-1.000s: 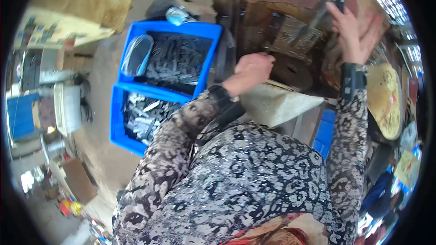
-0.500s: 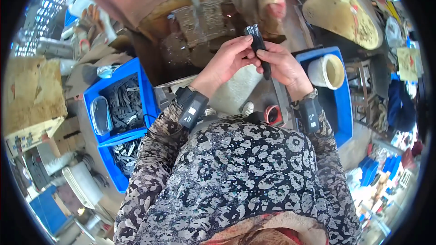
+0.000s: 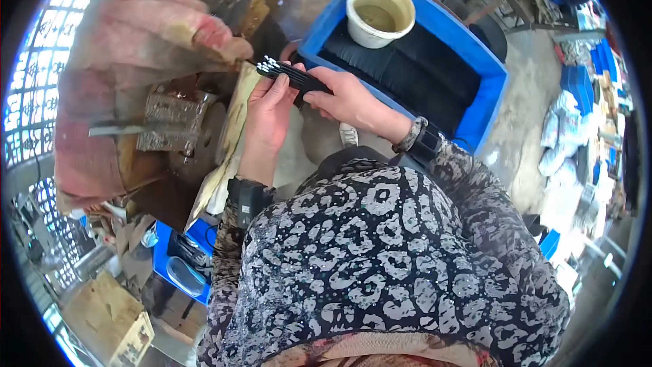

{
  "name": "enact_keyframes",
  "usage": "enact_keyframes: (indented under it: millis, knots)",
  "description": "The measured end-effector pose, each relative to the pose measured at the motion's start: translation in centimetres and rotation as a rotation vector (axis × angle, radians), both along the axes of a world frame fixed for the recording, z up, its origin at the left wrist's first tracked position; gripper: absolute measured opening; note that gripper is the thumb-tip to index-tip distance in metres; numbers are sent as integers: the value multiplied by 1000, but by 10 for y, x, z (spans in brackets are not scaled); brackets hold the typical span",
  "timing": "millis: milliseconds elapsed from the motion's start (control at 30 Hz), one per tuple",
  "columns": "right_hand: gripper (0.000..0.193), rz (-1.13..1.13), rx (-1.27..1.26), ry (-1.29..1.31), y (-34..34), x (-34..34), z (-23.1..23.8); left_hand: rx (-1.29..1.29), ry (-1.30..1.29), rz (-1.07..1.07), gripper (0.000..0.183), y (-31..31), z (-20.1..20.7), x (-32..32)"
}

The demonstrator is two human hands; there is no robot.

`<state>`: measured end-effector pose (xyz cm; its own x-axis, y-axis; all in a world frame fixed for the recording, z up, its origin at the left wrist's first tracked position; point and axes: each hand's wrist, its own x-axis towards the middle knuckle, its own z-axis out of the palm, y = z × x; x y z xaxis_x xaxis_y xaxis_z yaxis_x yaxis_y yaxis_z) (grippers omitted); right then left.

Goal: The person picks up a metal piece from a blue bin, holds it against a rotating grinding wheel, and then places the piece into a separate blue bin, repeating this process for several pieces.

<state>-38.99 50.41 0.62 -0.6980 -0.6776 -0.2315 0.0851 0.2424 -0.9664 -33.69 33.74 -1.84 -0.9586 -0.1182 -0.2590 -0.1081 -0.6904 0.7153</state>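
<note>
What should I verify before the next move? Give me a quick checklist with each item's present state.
1. Grip on the bundle of thin dark pieces: ok, the left hand and right hand both hold it.
2. One hand free: not ok, both are on the bundle.
3. Pale ends of the bundle level with each other: cannot tell, they are too small.
4. Bucket clear of the hands: ok, it sits inside the blue bin, apart from both.
5. Dark surface inside the bin, loose pieces or lining: cannot tell.
</note>
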Motion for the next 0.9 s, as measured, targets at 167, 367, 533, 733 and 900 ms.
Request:
enact_keyframes:
  millis: [167,367,533,733,900]
  knots:
    - [19,-69,166,192,44,10,-15,-96,-250,-206,31,-2,-13,10]
    - [27,-46,920,-27,168,-31,-33,-971,16,178,21,-45,14,20]
    - [20,-34,1311,76,243,-17,-89,-1160,-22,430,24,-105,10,43]
    - [14,72,1371,-110,261,-12,-121,-1389,-26,547,25,-135,-18,76]
    - [17,-215,1090,-435,275,-18,-115,-1381,-50,576,24,-136,-39,81]
